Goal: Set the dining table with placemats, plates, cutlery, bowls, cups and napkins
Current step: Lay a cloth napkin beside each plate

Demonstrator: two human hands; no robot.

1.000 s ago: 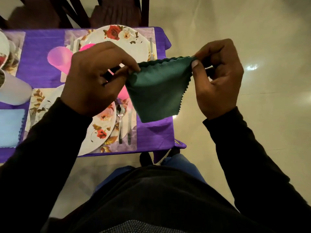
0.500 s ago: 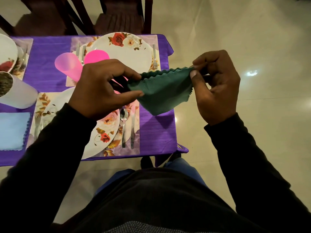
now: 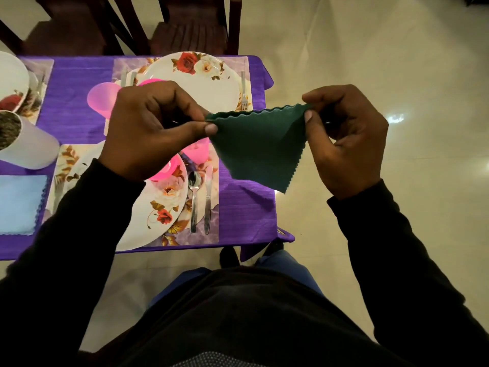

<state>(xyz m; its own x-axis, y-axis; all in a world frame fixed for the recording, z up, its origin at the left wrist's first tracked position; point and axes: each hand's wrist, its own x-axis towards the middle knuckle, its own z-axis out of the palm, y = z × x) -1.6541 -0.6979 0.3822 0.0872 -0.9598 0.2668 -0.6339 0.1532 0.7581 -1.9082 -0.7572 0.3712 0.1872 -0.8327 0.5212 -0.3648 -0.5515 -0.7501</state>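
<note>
A dark green napkin [image 3: 258,144] with a zigzag edge hangs folded in a triangle above the table's right edge. My left hand [image 3: 148,131] pinches its left corner between thumb and fingers. My right hand [image 3: 346,139] pinches its right corner. Below lies the purple tablecloth [image 3: 246,210] with two floral placemats. The near floral plate [image 3: 158,207] has a spoon [image 3: 194,200] and a knife [image 3: 208,197] to its right, and a pink bowl [image 3: 169,169] partly hidden under my left hand. The far floral plate [image 3: 201,80] has a fork [image 3: 244,88] to its right.
A pink cup [image 3: 102,100] lies behind my left hand. A white container [image 3: 23,144] stands at the left, with a light blue napkin [image 3: 19,203] in front of it. Dark wooden chairs [image 3: 190,25] stand beyond the table. Pale tiled floor [image 3: 370,49] spreads to the right.
Both hands pulled apart and stretched the green napkin's top edge taut; the folded cloth now hangs down longer as a triangle. The view shifted slightly.
</note>
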